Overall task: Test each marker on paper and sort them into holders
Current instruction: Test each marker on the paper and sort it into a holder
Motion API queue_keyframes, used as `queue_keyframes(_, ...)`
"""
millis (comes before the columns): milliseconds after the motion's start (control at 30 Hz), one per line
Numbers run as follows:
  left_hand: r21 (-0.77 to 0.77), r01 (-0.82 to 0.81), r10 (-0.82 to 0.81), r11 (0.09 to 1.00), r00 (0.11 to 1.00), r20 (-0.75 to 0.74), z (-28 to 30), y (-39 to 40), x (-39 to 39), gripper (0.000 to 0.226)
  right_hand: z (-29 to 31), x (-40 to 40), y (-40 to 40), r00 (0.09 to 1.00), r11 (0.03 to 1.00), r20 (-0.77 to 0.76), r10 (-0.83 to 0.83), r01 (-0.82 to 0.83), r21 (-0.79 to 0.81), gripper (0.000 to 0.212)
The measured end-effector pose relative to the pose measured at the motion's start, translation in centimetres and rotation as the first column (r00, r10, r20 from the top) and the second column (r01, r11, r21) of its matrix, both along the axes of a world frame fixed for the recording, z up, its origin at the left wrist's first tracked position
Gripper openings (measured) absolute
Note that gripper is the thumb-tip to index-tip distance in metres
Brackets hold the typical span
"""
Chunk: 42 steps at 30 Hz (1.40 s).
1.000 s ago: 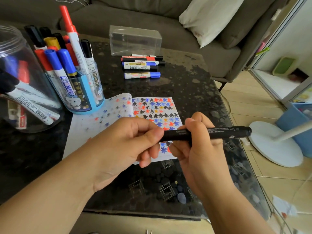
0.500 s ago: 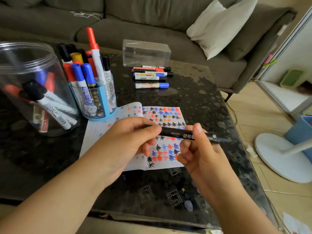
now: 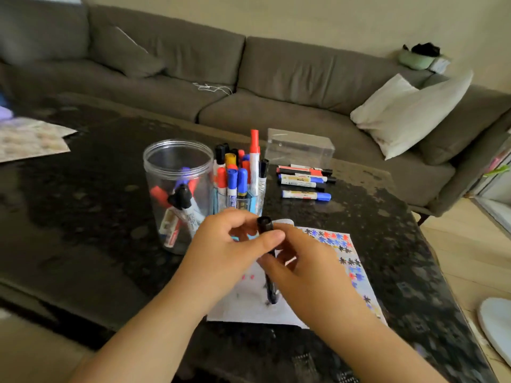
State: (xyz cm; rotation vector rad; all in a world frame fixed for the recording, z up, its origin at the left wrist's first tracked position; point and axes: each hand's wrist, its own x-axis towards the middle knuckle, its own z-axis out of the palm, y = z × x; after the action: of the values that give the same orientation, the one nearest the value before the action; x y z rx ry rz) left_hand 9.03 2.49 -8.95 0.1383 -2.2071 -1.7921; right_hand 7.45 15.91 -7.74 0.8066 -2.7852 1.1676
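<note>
- The left hand (image 3: 224, 244) and the right hand (image 3: 307, 272) meet over the white paper sheet dotted with coloured star marks (image 3: 354, 275), which lies on the dark speckled stone table (image 3: 91, 189).
- Between them stands a slim black marker (image 3: 269, 272), roughly upright, tip end low over the paper — its top end pokes out above the fingers.
- The left grip is clamped on the marker's upper part, thumb pressed across it; the right grip is curled round the barrel just below.
- At about 11 o'clock from the hands stands a clear round plastic jar (image 3: 177, 161) with a few markers leaning inside.
- Just beside the jar, at 12 o'clock, a blue-trimmed clear cup (image 3: 255, 204) is packed with upright red, blue, yellow and black markers.
- At 1 o'clock, a loose row of markers (image 3: 304, 181) lies flat on the table — beyond it a clear rectangular plastic box (image 3: 300, 147).
- A grey fabric sofa (image 3: 276, 78) with a pale cushion (image 3: 409, 111) runs along the far side.
</note>
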Motion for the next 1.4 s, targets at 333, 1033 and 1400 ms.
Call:
queue_keyframes(333,0.218,-0.487,0.498,0.846,0.867,0.005,0.5,-5.3,0.2,0.007,6.9,-3.2,-6.7,0.973,0.83,-0.227,-0.036,-0.098,-0.549,0.043)
queue_keyframes(1033,-0.055,-0.129,0.123,0.99,0.987,-0.104,-1.2,0.3,-3.2,0.007,-0.4,-11.2,-0.2,0.954,0.971,-0.2,-0.224,0.235,0.033,0.02)
queue_keyframes(1400,-0.051,0.01,-0.001,0.999,0.984,0.178,-2.6,7.5,-8.1,0.01,-7.5,-25.0,5.4,0.934,0.82,-0.121,-0.337,0.354,0.449,0.047)
